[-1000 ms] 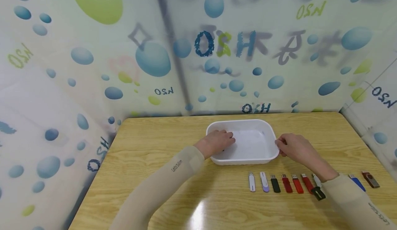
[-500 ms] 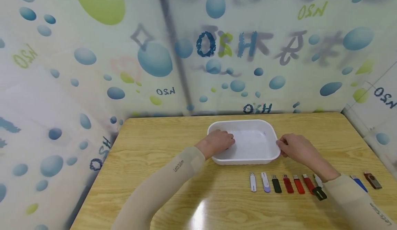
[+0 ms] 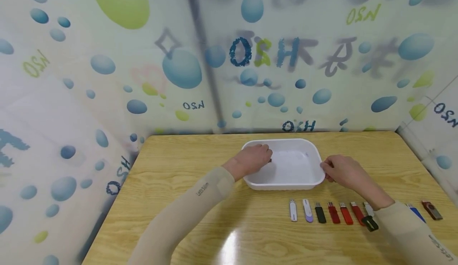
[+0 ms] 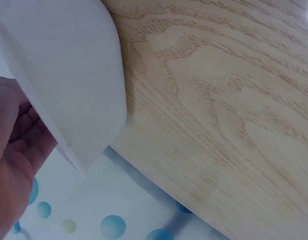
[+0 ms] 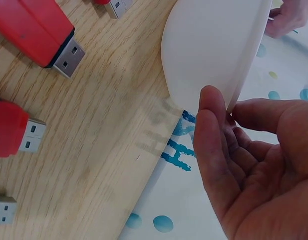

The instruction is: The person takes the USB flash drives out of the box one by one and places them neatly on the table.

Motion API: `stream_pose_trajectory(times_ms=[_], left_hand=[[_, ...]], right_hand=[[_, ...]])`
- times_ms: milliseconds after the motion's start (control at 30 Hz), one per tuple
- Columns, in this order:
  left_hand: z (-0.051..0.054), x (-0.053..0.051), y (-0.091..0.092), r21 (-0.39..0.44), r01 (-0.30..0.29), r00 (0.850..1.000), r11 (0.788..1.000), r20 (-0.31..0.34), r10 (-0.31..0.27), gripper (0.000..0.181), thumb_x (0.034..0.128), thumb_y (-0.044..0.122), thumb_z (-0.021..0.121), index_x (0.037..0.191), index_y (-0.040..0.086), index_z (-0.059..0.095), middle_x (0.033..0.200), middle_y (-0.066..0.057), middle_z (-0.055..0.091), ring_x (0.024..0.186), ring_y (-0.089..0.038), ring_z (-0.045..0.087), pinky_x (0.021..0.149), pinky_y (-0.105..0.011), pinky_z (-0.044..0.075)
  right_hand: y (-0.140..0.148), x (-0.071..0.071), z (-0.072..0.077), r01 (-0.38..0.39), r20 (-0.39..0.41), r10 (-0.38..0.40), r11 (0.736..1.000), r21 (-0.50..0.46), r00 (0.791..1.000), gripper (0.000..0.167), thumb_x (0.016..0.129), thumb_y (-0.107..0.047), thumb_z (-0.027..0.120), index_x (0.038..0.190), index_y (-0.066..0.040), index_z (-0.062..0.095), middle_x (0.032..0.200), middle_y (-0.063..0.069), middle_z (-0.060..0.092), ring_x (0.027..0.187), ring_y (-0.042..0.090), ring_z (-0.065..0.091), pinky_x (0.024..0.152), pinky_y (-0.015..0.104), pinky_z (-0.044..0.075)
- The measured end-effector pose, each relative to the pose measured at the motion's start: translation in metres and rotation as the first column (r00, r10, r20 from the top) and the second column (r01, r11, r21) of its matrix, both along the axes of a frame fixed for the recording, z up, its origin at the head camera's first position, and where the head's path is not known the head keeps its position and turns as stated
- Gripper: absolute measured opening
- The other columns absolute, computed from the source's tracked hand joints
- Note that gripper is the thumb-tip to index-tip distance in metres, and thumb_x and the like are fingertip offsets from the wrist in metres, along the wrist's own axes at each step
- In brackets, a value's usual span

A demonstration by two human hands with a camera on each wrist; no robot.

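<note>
A white plastic basin (image 3: 293, 167) stands on the wooden table. Inside its left part, my left hand (image 3: 250, 161) holds a small dark thing (image 3: 270, 160), apparently a USB stick, with only its end showing at the fingertips. The left wrist view has the basin wall (image 4: 74, 75) covering most of the fingers of that hand (image 4: 19, 145). At the basin's right end, my right hand (image 3: 343, 171) pinches the rim between thumb and fingers, as the right wrist view confirms for the hand (image 5: 248, 160).
In front of the basin lies a row of several USB sticks: a white one (image 3: 293, 210), a white-and-purple one (image 3: 307, 210), a black one (image 3: 320, 213), red ones (image 3: 346, 213), a blue one (image 3: 416, 212) and a brown one (image 3: 431, 210). My right forearm passes over part of the row. Patterned cloth (image 3: 214, 78) hangs behind the table.
My left hand has risen slightly inside the basin, and a dark end now shows at its fingertips. The right hand keeps its pinch on the rim. The view has shifted a little.
</note>
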State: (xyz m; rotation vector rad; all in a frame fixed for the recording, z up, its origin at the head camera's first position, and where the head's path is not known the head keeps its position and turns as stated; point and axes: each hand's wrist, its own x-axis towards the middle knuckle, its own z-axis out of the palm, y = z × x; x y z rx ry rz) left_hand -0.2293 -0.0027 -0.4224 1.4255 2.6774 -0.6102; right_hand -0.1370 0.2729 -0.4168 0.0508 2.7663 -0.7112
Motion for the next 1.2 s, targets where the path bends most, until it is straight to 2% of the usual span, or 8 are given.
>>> stream_pose_trajectory(times_ms=[200, 333, 500, 600, 733, 867, 1033, 1200], left_hand=[[0.005, 0.002, 0.000, 0.072, -0.008, 0.997, 0.997, -0.072, 0.014, 0.022, 0.1088, 0.021, 0.054, 0.124, 0.011, 0.066, 0.111, -0.001, 0.066, 0.096, -0.012, 0.063, 0.086, -0.022, 0.057], [0.007, 0.003, 0.000, 0.149, -0.073, 0.996, 0.986, -0.034, 0.079, 0.021, 0.1071, 0.023, 0.057, 0.121, 0.010, 0.068, 0.108, -0.001, 0.066, 0.093, -0.013, 0.063, 0.083, -0.023, 0.058], [0.011, 0.004, 0.000, 0.242, -0.153, 0.988, 0.958, 0.035, 0.149, 0.023, 0.1063, 0.027, 0.059, 0.119, 0.011, 0.068, 0.106, -0.001, 0.065, 0.089, -0.013, 0.061, 0.079, -0.022, 0.058], [0.013, 0.005, -0.001, 0.282, -0.146, 0.989, 0.948, 0.040, 0.140, 0.022, 0.1065, 0.027, 0.059, 0.117, 0.011, 0.069, 0.104, 0.000, 0.065, 0.089, -0.012, 0.061, 0.079, -0.022, 0.058], [0.016, 0.009, -0.001, 0.347, -0.103, 0.995, 0.932, 0.039, 0.095, 0.019, 0.1052, 0.025, 0.061, 0.114, 0.011, 0.070, 0.103, 0.000, 0.066, 0.089, -0.012, 0.062, 0.079, -0.022, 0.057], [0.020, 0.017, 0.003, 0.438, -0.078, 0.995, 0.896, 0.084, 0.045, 0.016, 0.1030, 0.023, 0.064, 0.110, 0.010, 0.071, 0.102, 0.000, 0.068, 0.089, -0.011, 0.062, 0.078, -0.020, 0.055], [0.026, 0.032, 0.008, 0.536, -0.098, 0.990, 0.839, 0.140, 0.026, 0.015, 0.1002, 0.023, 0.067, 0.109, 0.012, 0.072, 0.101, 0.002, 0.068, 0.086, -0.007, 0.060, 0.077, -0.016, 0.053], [0.031, 0.044, 0.011, 0.583, -0.111, 0.987, 0.805, 0.161, 0.020, 0.015, 0.0986, 0.023, 0.069, 0.110, 0.013, 0.071, 0.101, 0.003, 0.068, 0.085, -0.006, 0.060, 0.077, -0.013, 0.052]], right_hand=[[-0.001, 0.000, 0.000, 0.006, 0.006, -0.006, 1.000, -0.001, 1.000, 0.026, 0.106, -0.017, 0.057, 0.107, 0.008, 0.065, 0.081, 0.008, 0.064, 0.075, 0.023, 0.056, 0.064, 0.032, 0.052], [-0.001, 0.000, 0.000, 0.006, 0.004, -0.006, 1.000, -0.002, 1.000, 0.026, 0.106, -0.016, 0.057, 0.107, 0.008, 0.065, 0.081, 0.008, 0.064, 0.075, 0.023, 0.057, 0.064, 0.032, 0.052], [0.000, 0.000, -0.001, 0.008, 0.005, -0.008, 1.000, -0.003, 1.000, 0.026, 0.106, -0.016, 0.057, 0.108, 0.008, 0.066, 0.082, 0.008, 0.064, 0.075, 0.023, 0.057, 0.064, 0.032, 0.052], [-0.001, -0.001, -0.001, 0.008, 0.005, -0.008, 1.000, 0.001, 1.000, 0.026, 0.106, -0.017, 0.057, 0.108, 0.008, 0.065, 0.082, 0.008, 0.064, 0.075, 0.023, 0.057, 0.064, 0.031, 0.052], [-0.002, -0.001, -0.002, 0.008, 0.004, -0.008, 1.000, 0.009, 1.000, 0.026, 0.106, -0.017, 0.057, 0.108, 0.008, 0.065, 0.080, 0.008, 0.063, 0.073, 0.022, 0.056, 0.063, 0.031, 0.050], [-0.002, 0.000, -0.001, 0.007, 0.002, -0.007, 1.000, 0.011, 1.000, 0.026, 0.106, -0.017, 0.056, 0.106, 0.007, 0.066, 0.079, 0.007, 0.062, 0.073, 0.022, 0.055, 0.062, 0.031, 0.049], [-0.001, 0.000, -0.001, 0.007, 0.000, -0.007, 1.000, 0.005, 1.000, 0.025, 0.106, -0.017, 0.057, 0.106, 0.007, 0.066, 0.079, 0.007, 0.063, 0.073, 0.022, 0.056, 0.062, 0.031, 0.050], [-0.001, 0.000, -0.001, 0.007, -0.002, -0.007, 1.000, 0.006, 1.000, 0.025, 0.106, -0.017, 0.057, 0.106, 0.007, 0.066, 0.079, 0.007, 0.063, 0.073, 0.022, 0.055, 0.062, 0.031, 0.050]])
